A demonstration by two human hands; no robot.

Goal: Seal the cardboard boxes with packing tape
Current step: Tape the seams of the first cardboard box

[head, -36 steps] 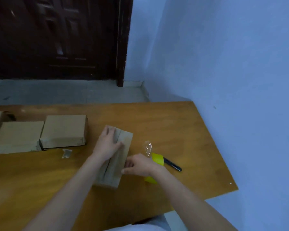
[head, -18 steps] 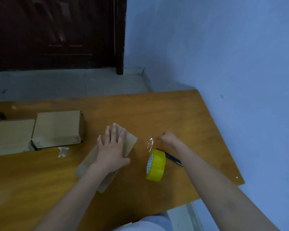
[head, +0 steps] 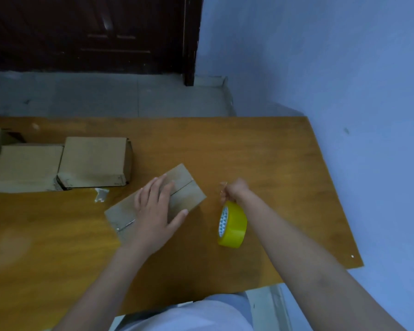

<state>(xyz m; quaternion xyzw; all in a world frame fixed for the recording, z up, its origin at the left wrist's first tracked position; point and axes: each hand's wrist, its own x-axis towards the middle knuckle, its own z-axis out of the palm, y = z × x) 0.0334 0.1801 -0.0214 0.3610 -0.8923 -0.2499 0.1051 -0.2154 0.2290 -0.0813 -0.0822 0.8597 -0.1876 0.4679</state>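
The left hand (head: 154, 215) hides the box's (head: 184, 187) middle seam. At the frame's left edge, the stacked boxes (head: 24, 168) are cut off.

- Table (head: 261, 149): orange-brown wood, smooth with a dull sheen.
- Cardboard box (head: 187, 189) on the table: matt brown paperboard.
- Tape roll (head: 234, 225) just right of that box: glossy yellow plastic film.
- Door (head: 81, 32) beyond the table: dark, lightly glossy wood.

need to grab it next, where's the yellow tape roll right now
In the head view the yellow tape roll stands on edge on the wooden table, right of the cardboard box, just below the right hand.
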